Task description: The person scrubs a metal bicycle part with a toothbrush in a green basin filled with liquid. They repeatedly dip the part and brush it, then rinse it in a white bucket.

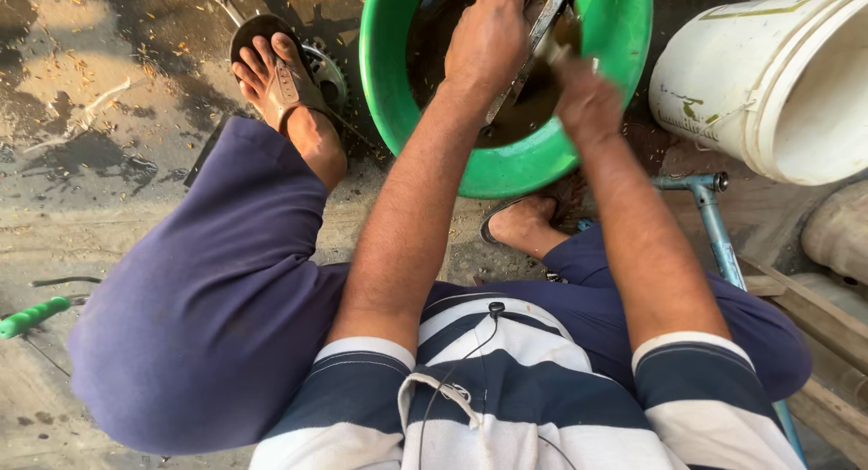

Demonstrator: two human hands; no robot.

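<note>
Scanning from the left edge, I log a green-handled tool (33, 315) lying on the stained concrete floor (99, 145), well apart from both hands; beside it a thin dark wire curls on the ground

Next, my left foot in a brown sandal (285, 83), planted on the floor, with a toothed metal sprocket (327, 72) just behind the heel and partly hidden by it

Centre: green plastic basin (506, 167), round, holding dark murky liquid, set on the floor between my knees

Left hand (488, 38), over the basin, fingers curled closed around the upper part of a long metal part (533, 59), which slants down into the dark liquid

Right hand (586, 99), blurred, just beside the left and touching the lower stretch of the same metal part; I cannot tell whether its fingers are closed or loose

Below the basin, my right foot (524, 224), tucked near the rim

Further right, a light blue metal tube frame (714, 221) runs along my right leg

Far right: white plastic bucket (768, 81), tipped on its side, near the basin but not touching it; wooden boards (814, 316) below it
</note>
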